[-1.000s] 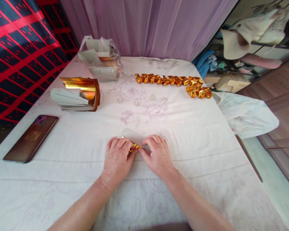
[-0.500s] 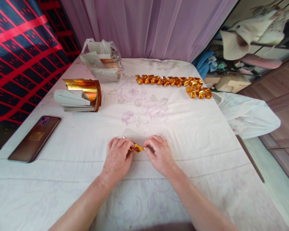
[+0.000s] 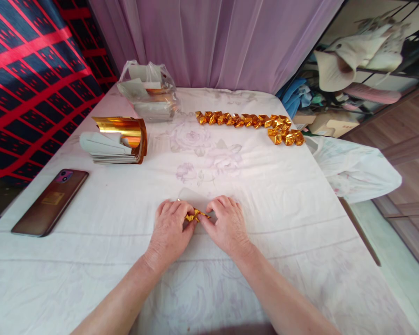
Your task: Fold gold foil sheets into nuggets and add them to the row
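A small piece of gold foil paper (image 3: 196,215) is pinched between my left hand (image 3: 170,229) and my right hand (image 3: 224,227), low over the white floral tablecloth (image 3: 300,200). Both hands press on it with their fingertips, and most of the foil is hidden under the fingers. Its pale reverse side (image 3: 192,195) sticks out just beyond the fingers. A row of several folded gold foil pieces (image 3: 251,122) lies at the far side of the table.
A stack of gold foil sheets (image 3: 117,139), curled up at one end, rests at the left. Behind it stands a clear plastic bag (image 3: 148,90) with more sheets. A brown phone (image 3: 50,201) lies near the left edge. The table's right edge drops to the floor.
My fingertips have closed in on the gold foil again after spreading slightly, and less of it shows. The view has shifted a little; nothing else on the table moved.
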Available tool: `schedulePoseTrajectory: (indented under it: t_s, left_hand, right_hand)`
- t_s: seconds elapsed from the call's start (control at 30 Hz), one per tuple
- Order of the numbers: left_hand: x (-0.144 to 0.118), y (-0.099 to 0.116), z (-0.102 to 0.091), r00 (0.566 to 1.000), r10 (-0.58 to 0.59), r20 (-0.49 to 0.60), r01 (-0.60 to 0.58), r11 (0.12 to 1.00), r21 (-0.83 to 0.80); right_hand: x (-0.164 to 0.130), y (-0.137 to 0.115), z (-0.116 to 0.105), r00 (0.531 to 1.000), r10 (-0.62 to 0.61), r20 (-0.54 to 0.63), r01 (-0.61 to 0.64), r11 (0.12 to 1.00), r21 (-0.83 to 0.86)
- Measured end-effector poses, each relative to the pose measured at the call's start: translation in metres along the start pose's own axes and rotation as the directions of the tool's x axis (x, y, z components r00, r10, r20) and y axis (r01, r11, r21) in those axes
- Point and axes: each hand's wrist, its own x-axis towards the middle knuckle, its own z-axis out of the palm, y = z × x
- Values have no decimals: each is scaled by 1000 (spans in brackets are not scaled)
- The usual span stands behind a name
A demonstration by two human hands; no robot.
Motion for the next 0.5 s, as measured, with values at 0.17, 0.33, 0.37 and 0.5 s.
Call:
schedulePoseTrajectory:
  t_s: [0.17, 0.33, 0.37, 0.5]
  left_hand:
    - [0, 0, 1, 1000, 0, -31, 0, 1000, -9]
    - [0, 1, 2, 999, -4, -34, 5, 1000, 8]
    - [0, 1, 2, 999, -7, -33, 8, 1000, 12]
    - [1, 1, 2, 999, -16, -31, 17, 1000, 17]
  right_hand:
    - [3, -4, 3, 999, 39, -33, -40, 999, -27]
    - [5, -7, 5, 998, 60, -37, -61, 997, -39]
    - [5, -7, 5, 997, 66, -37, -67, 997, -45]
    - [2, -7, 5, 998, 64, -21, -65, 997, -47]
